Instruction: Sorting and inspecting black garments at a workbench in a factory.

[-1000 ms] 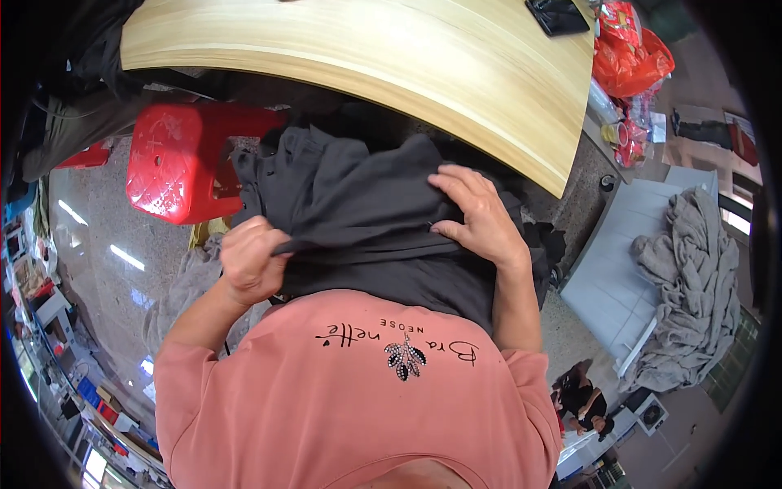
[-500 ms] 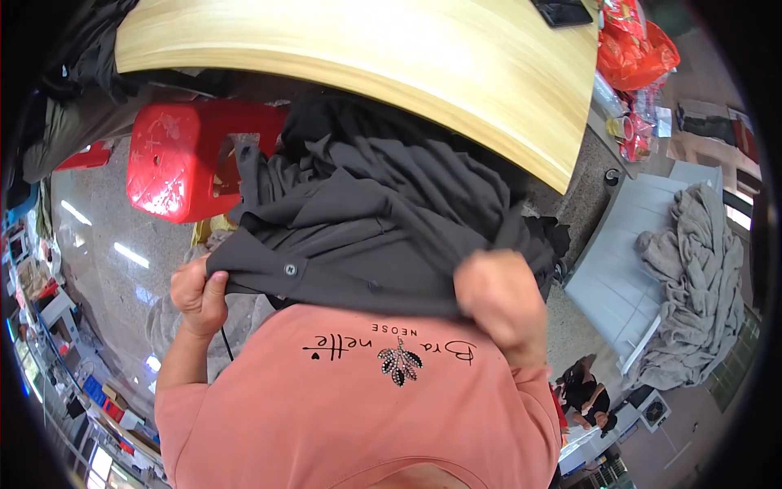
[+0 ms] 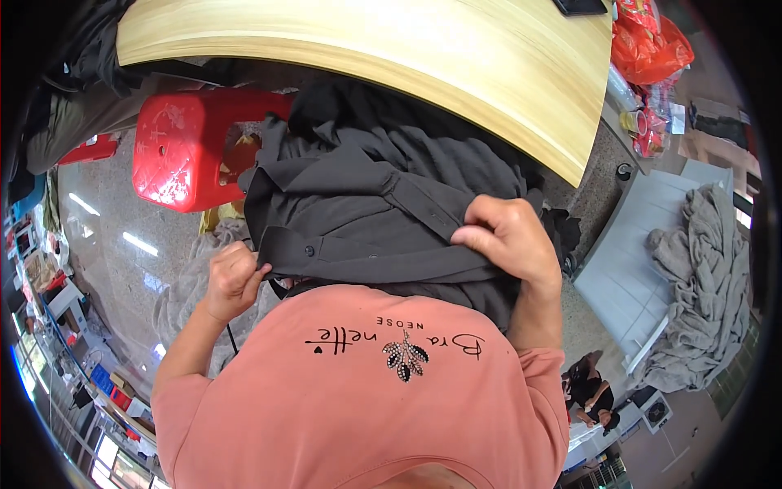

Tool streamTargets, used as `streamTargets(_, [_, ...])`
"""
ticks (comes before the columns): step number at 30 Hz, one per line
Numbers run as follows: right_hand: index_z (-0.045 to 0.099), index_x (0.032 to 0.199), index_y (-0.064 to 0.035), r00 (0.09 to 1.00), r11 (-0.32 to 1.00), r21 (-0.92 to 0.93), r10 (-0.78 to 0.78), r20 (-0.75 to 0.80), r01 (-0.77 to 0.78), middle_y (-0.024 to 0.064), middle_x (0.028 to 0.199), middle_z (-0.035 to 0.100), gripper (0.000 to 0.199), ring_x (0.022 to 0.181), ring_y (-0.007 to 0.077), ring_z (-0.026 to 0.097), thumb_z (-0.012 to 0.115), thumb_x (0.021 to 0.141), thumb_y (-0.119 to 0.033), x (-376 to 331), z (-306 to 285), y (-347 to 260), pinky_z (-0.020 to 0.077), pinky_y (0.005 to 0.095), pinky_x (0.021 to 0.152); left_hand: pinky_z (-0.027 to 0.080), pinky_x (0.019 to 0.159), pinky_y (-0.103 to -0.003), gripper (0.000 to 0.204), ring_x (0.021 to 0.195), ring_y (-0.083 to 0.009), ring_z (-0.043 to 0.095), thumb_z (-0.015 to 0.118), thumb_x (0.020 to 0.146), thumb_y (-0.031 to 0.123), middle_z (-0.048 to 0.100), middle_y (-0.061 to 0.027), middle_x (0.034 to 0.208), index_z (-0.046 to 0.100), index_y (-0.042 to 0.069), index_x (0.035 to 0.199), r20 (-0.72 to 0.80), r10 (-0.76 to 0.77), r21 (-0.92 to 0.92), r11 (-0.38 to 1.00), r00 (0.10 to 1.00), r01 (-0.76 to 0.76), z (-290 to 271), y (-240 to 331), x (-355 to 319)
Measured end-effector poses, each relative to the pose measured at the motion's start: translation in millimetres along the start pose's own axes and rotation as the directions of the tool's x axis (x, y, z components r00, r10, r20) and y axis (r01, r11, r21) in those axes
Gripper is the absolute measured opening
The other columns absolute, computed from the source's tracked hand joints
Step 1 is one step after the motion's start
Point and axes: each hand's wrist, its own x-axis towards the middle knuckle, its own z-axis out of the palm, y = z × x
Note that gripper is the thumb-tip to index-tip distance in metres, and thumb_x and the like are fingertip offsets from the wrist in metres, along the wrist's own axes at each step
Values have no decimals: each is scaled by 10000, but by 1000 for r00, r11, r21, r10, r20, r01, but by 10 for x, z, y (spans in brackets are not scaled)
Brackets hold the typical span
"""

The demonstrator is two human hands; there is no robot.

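A dark grey buttoned shirt point(image 3: 350, 220) lies bunched over my lap, its button band stretched crosswise near my body. Pinched in my left hand point(image 3: 234, 279) is the left end of that band, close to a button point(image 3: 309, 251). My right hand point(image 3: 509, 236) grips a folded edge of the same shirt on the right, thumb on top and fingers curled over it. Behind, more dark cloth point(image 3: 358, 114) heaps up toward the table; whether it is the same garment I cannot tell.
A pale wooden table point(image 3: 366, 41) curves across the front, with a phone point(image 3: 580, 6) on it. At the left stands a red plastic stool point(image 3: 167, 155). Grey cloth point(image 3: 705, 285) lies on a light blue-grey surface point(image 3: 623, 261) at right. Red bags point(image 3: 652, 49) sit beyond the table's corner.
My right hand, blurred before, has moved up and away from my body and now grips the shirt's edge. My left hand has shifted slightly right, still holding the band's end.
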Motion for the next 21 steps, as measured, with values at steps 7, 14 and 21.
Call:
streamTargets(7, [523, 716, -24, 989, 988, -117, -83, 119, 97, 98, 612, 522, 399, 551, 275, 539, 745, 585, -329, -199, -154, -66, 399, 324, 482, 388, 541, -373, 250, 613, -312, 501, 700, 608, 66, 477, -126, 608, 455, 13, 610, 317, -53, 168, 986, 947, -1, -29, 6, 92])
streamTargets(14, [556, 764, -39, 970, 976, -57, -199, 138, 209, 72, 643, 503, 320, 591, 254, 524, 737, 559, -206, -450, -77, -106, 408, 336, 514, 411, 636, -388, 430, 709, -317, 518, 729, 575, 257, 534, -118, 711, 553, 18, 886, 401, 104, 182, 965, 910, -190, -521, 518, 1119])
streamTargets(21, [565, 774, -38, 949, 951, -115, -297, -102, 285, 68, 719, 517, 264, 656, 257, 537, 692, 546, -77, -534, 58, -167, 420, 340, 559, 401, 663, -335, 190, 781, -231, 523, 678, 618, 151, 538, -59, 777, 604, 63, 769, 289, 672, -97, 729, 682, -677, 660, 992, 1837])
